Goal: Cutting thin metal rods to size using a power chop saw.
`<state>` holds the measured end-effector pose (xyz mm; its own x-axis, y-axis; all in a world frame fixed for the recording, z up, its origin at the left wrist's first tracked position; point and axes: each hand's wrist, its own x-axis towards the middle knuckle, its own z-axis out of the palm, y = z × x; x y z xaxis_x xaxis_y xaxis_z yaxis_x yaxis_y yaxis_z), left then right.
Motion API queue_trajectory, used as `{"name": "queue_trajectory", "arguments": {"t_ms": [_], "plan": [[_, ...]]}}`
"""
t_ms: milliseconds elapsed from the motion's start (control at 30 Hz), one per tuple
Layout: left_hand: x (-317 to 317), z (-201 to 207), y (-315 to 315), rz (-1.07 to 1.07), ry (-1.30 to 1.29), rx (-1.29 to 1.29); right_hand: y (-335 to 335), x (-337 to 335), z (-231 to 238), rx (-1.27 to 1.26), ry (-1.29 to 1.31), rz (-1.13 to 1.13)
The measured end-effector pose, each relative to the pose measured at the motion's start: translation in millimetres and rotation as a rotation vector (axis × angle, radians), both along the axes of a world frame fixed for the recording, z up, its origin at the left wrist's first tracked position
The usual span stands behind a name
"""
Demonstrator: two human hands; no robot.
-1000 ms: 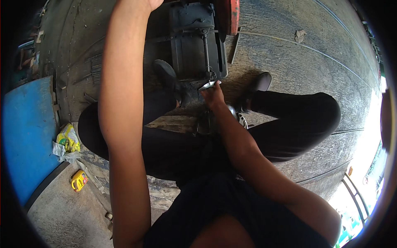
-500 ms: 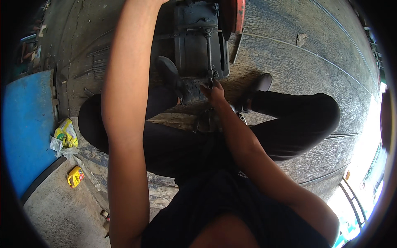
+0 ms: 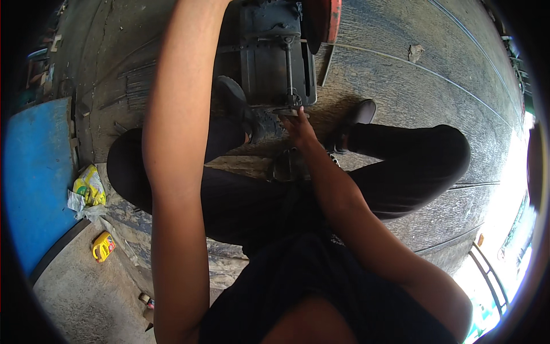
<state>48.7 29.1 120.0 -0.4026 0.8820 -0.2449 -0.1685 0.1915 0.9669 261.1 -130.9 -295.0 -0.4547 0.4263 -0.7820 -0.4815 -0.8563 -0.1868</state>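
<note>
A dark metal cut-off saw (image 3: 266, 74) stands on the floor between my feet, with a slotted base and a long clamp screw (image 3: 289, 66) along it. At the screw's near end is a small crank handle (image 3: 286, 112), now lying crosswise. My right hand (image 3: 298, 127) is closed at this handle, one finger stretched along its right side; the hand partly hides the grip. A round part with a red rim (image 3: 334, 23) rises at the saw's far right. My left forearm (image 3: 186, 86) reaches past the top edge beside the saw, and its hand lies outside the picture.
My shoes (image 3: 362, 112) and bent legs flank the saw. A thin metal rod (image 3: 395, 55) runs across the worn floor to the right. At left are a blue panel (image 3: 37, 178), a yellow bag (image 3: 90, 186) and a yellow jug (image 3: 103, 246).
My right hand has turned the crank handle from pointing toward me to lying crosswise. The left arm stays stretched forward, with hardly any shift.
</note>
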Motion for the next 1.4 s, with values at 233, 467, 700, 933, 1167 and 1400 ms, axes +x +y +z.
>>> {"name": "queue_trajectory", "arguments": {"t_ms": [233,467,700,933,1167,1400], "plan": [[-2,-1,1,-0.014,0.001,-0.012,11,-19,-7,-0.112,-0.082,-0.179],[3,1,-5,-0.048,0.033,0.104,47,-9,-4,-0.336,-0.547,-0.166],[8,0,-11,-0.040,0.037,0.113,72,-27,-64,-0.158,-1.071,0.257],[18,6,-7,-0.077,0.037,0.224,69,-17,-64,0.183,-1.195,0.790],[7,11,5,-0.054,-0.021,0.054,68,-17,-69,0.047,-1.153,0.688],[-3,7,2,-0.049,0.047,-0.004,178,5,76,0.556,-1.112,-0.424]]}}
